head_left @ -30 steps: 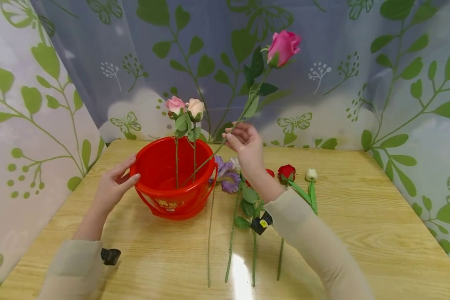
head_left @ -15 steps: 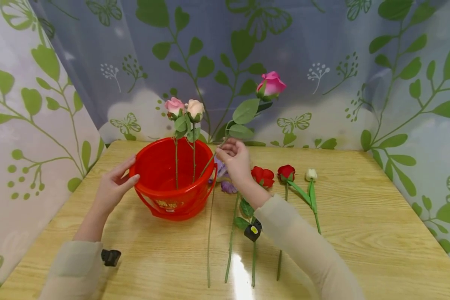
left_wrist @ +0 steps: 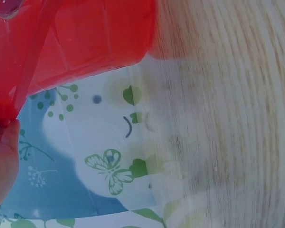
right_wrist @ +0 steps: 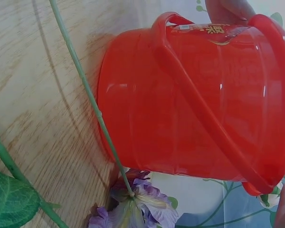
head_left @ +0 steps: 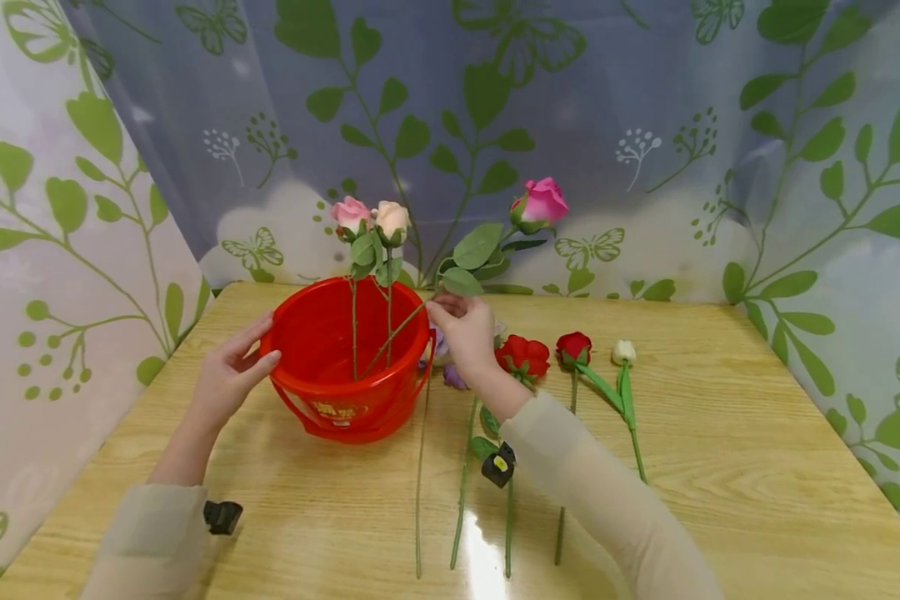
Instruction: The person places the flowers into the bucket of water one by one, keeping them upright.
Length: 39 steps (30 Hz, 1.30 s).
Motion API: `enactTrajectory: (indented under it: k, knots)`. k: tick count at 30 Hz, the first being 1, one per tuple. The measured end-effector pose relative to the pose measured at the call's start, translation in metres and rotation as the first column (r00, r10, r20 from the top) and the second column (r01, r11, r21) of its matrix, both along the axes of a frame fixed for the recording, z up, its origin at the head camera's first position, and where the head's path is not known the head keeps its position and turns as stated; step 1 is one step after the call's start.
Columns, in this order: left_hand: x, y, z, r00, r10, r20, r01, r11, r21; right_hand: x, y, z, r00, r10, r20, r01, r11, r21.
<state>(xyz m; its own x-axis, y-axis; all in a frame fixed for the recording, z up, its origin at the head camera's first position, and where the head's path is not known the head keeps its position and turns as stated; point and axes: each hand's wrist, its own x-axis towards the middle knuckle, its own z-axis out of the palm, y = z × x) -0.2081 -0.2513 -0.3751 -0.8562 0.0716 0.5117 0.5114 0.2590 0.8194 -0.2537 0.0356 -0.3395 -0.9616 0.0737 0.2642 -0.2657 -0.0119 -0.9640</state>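
A red bucket (head_left: 375,408) stands on the table, holding a light pink rose (head_left: 351,214) and a cream rose (head_left: 392,221) upright. At its left rim rests my left hand (head_left: 228,371), fingers mostly straight and thumb spread; only part of that hand shows in the left wrist view. My right hand (head_left: 467,333) pinches the stem of a magenta rose (head_left: 542,202) at the bucket's right rim. That rose leans right, bloom outside, its lower stem slanting down into the bucket. The right fingertips are partly hidden behind the hand.
Right of the bucket lie a purple iris (right_wrist: 147,209), partly hidden by my right hand, a red flower (head_left: 523,356), a red rose (head_left: 573,348) and a white tulip (head_left: 624,352), stems towards me. A patterned curtain (head_left: 645,100) hangs behind the table.
My right hand has come down and left towards the bucket rim. The magenta rose has dropped lower and its stem has slid deeper into the bucket. The left hand has stayed put.
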Motion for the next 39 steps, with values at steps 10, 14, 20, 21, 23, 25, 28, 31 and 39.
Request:
enactTrajectory:
  k: [10,14,20,21,23,25,28,31,39]
  knots:
    - [-0.002,0.000,0.000,1.000,0.011,0.018,-0.010,1.000,-0.026,-0.003,0.002,-0.002,0.997,0.073,0.027,-0.067,0.978,-0.197]
    - [-0.003,0.000,0.000,1.000,0.007,0.023,-0.006,0.999,-0.033,-0.006,0.004,-0.004,0.993,0.091,0.078,-0.070,0.967,-0.246]
    - [-0.003,0.001,-0.001,1.000,-0.004,0.025,0.005,1.000,-0.016,-0.006,0.008,-0.006,0.985,0.100,0.143,-0.062,0.967,-0.248]
    - [-0.004,0.001,-0.001,1.000,-0.005,0.026,0.006,1.000,-0.017,-0.005,0.009,-0.007,0.984,0.102,0.145,-0.064,0.968,-0.244]
    - [-0.004,0.001,-0.002,1.000,-0.010,0.028,0.010,1.000,-0.013,-0.004,0.011,-0.008,0.984,0.103,0.143,-0.070,0.972,-0.223]
    - [-0.004,0.001,-0.003,0.999,-0.015,0.028,0.015,1.000,-0.001,-0.002,0.014,-0.009,0.985,0.104,0.135,-0.079,0.980,-0.180]
    - [-0.003,0.001,-0.003,1.000,-0.018,0.026,0.018,1.000,0.018,0.003,0.020,-0.011,0.985,0.118,0.124,-0.103,0.988,-0.115]
    - [-0.002,0.001,-0.003,1.000,-0.018,0.021,0.017,1.000,0.026,0.007,0.029,-0.013,0.983,0.137,0.120,-0.131,0.990,-0.057]
    - [0.000,0.000,-0.001,1.000,-0.013,0.009,0.013,1.000,0.022,0.016,0.052,-0.018,0.977,0.175,0.118,-0.178,0.984,0.018]
